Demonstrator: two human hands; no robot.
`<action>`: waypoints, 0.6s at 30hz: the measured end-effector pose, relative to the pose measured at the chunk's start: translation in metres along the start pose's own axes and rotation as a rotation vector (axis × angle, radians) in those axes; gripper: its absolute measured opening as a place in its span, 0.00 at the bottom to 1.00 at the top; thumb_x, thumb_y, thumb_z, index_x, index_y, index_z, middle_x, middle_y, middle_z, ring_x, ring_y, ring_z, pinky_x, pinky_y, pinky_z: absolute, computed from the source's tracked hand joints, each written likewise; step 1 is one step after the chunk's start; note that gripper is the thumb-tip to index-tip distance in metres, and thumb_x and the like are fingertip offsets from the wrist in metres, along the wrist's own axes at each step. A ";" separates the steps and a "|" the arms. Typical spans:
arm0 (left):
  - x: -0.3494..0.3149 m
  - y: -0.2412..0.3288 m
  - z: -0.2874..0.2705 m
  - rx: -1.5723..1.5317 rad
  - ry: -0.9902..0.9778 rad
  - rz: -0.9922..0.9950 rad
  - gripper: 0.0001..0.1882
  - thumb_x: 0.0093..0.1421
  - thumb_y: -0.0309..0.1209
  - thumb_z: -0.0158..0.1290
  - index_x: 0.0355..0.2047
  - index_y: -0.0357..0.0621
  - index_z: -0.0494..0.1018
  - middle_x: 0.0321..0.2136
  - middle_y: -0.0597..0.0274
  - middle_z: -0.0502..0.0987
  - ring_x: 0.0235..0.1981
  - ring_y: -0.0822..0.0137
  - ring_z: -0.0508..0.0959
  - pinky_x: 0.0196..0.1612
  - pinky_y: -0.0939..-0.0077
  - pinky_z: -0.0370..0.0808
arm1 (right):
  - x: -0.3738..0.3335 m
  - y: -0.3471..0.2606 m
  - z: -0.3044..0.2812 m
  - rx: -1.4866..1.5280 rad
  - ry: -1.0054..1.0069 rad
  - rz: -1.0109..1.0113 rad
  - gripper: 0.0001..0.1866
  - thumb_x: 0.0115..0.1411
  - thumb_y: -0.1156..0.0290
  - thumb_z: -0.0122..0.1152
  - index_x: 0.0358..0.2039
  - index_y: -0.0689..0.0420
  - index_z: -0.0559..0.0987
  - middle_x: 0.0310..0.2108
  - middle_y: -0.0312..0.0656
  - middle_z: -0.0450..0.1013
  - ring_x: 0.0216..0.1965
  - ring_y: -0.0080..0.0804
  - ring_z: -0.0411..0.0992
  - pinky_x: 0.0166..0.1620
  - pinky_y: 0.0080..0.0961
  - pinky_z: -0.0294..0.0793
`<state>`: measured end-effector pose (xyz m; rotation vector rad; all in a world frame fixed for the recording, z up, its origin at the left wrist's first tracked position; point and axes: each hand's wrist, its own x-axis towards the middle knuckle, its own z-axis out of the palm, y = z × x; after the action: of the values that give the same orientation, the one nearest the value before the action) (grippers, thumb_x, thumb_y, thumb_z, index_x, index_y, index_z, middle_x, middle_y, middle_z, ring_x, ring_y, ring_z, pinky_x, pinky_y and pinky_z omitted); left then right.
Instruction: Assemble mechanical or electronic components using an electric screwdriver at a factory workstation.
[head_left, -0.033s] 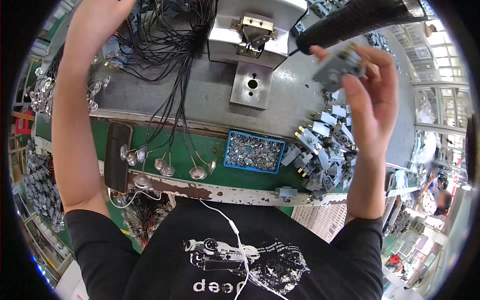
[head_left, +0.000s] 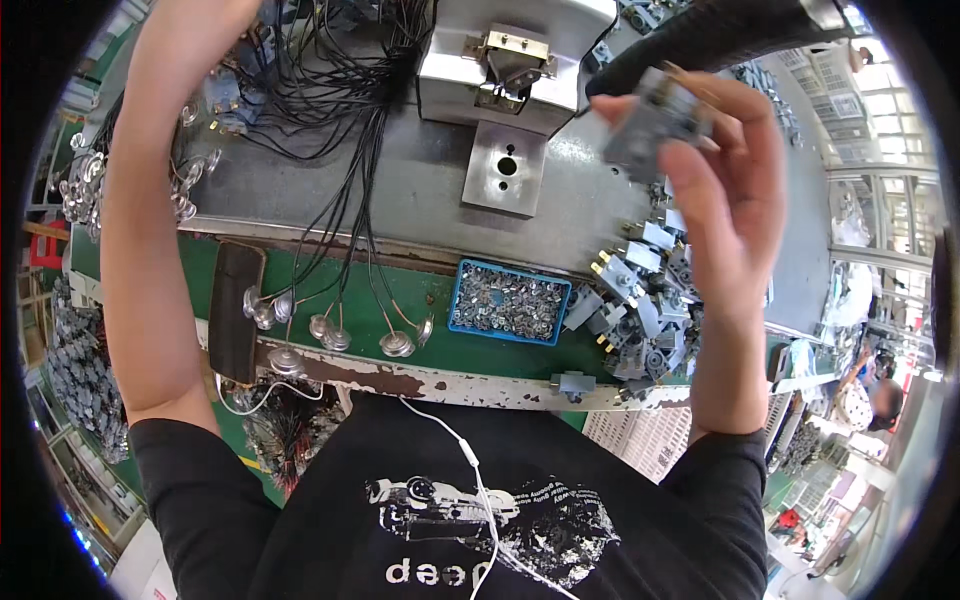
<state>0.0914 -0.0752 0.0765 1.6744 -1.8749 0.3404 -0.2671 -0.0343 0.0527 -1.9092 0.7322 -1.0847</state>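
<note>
My right hand [head_left: 738,185] is raised over the right of the steel bench. Between thumb and fingers it grips a grey box-shaped part [head_left: 650,130] with brass-coloured bits, slightly blurred. Below it lies a heap of similar grey parts [head_left: 640,310], some with brass pins. My left arm reaches to the far left; the left hand [head_left: 215,12] is cut by the top edge and its fingers are out of sight. Nearest to that hand are black cables [head_left: 345,95] and grey parts [head_left: 235,100]. A steel fixture block [head_left: 505,185] with holes sits before the press [head_left: 515,65] in the middle.
A blue tray [head_left: 509,338] of small metal pieces stands on the green ledge. Left of it, round metal discs [head_left: 397,344] hang on cable ends near a dark phone-shaped slab [head_left: 236,310]. A thick black tube [head_left: 710,45] crosses the upper right. One grey part [head_left: 573,383] lies at the front edge.
My right hand has moved a little left and up, with the grey part tilting in its grip. The left arm has shifted slightly at the top edge.
</note>
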 end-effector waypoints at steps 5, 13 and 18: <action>0.025 -0.021 0.058 0.034 0.192 0.169 0.10 0.62 0.32 0.59 0.40 0.39 0.77 0.37 0.47 0.80 0.41 0.46 0.80 0.47 0.56 0.76 | 0.013 -0.002 0.054 -0.078 -0.116 0.004 0.24 0.66 0.79 0.64 0.61 0.63 0.70 0.50 0.49 0.77 0.46 0.34 0.81 0.50 0.26 0.79; -0.073 0.042 0.004 -0.282 -0.745 0.227 0.13 0.66 0.38 0.55 0.34 0.41 0.82 0.33 0.46 0.82 0.36 0.50 0.83 0.42 0.61 0.79 | -0.018 0.031 0.059 -0.719 -0.086 0.027 0.23 0.57 0.70 0.75 0.52 0.57 0.79 0.39 0.44 0.78 0.38 0.35 0.80 0.43 0.30 0.79; -0.123 0.044 0.013 -0.041 -0.977 0.032 0.15 0.63 0.41 0.59 0.28 0.41 0.80 0.24 0.46 0.81 0.32 0.43 0.82 0.39 0.51 0.78 | -0.011 0.050 0.077 -0.854 -0.073 -0.107 0.23 0.54 0.68 0.75 0.51 0.52 0.80 0.38 0.43 0.72 0.37 0.43 0.77 0.40 0.35 0.79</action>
<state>0.0495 0.0256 0.0033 1.9568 -2.5276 -0.6256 -0.2089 -0.0234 -0.0187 -2.7034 1.1859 -0.8090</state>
